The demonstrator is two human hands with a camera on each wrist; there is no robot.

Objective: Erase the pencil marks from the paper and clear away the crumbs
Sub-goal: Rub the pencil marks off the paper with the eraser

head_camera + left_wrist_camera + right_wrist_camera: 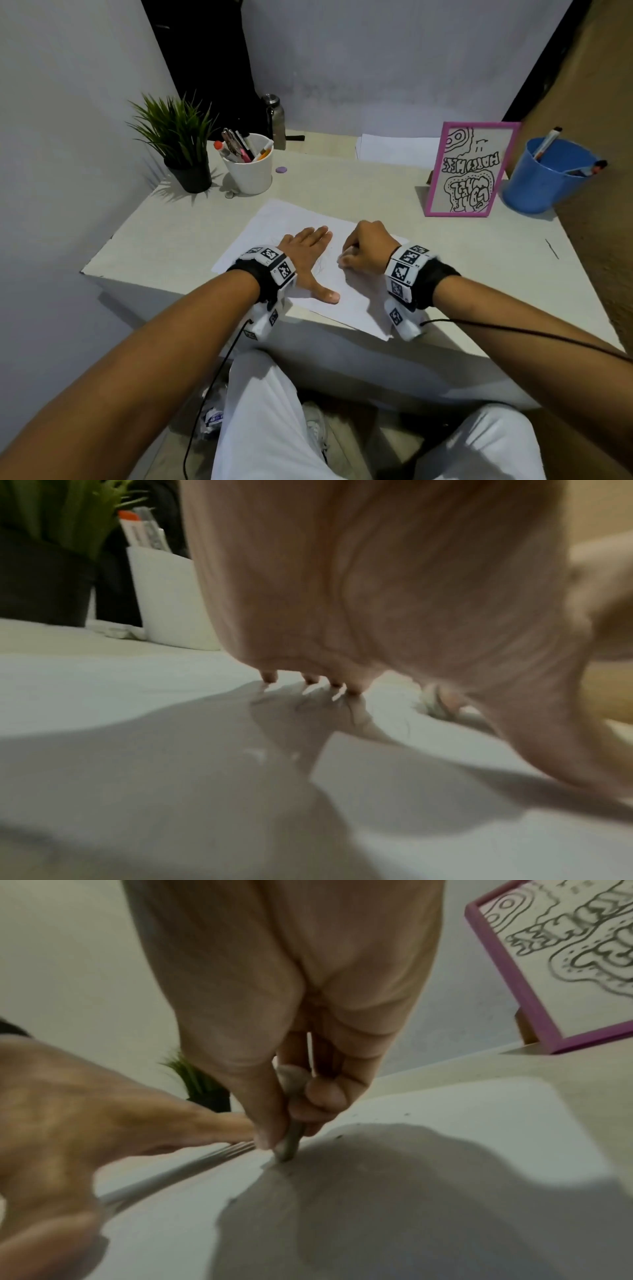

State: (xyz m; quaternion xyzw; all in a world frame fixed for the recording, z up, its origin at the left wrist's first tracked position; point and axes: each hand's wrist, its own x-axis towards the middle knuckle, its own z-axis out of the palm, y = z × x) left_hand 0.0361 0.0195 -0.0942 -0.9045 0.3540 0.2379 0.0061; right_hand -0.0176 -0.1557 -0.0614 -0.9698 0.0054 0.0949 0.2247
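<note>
A white sheet of paper (274, 226) lies slanted on the pale desk (178, 219), its near corner hanging over the front edge. My left hand (310, 250) lies flat on it with fingers straight and thumb spread, pressing it down. Faint pencil marks (320, 265) show between the two hands. My right hand (363, 251) is curled just right of them and pinches a small greyish eraser (291, 1139), whose tip touches the paper (445, 1123). Dark crumbs (339, 1135) are scattered on the sheet near the eraser. The left wrist view shows my left fingertips (310, 680) on the paper (103, 685).
A potted plant (181, 144) and a white pen cup (250, 164) stand at the back left, with a metal bottle (275, 120) behind. A pink-framed drawing (466, 168) and a blue pen cup (544, 174) stand at the back right. More paper (394, 147) lies at the back.
</note>
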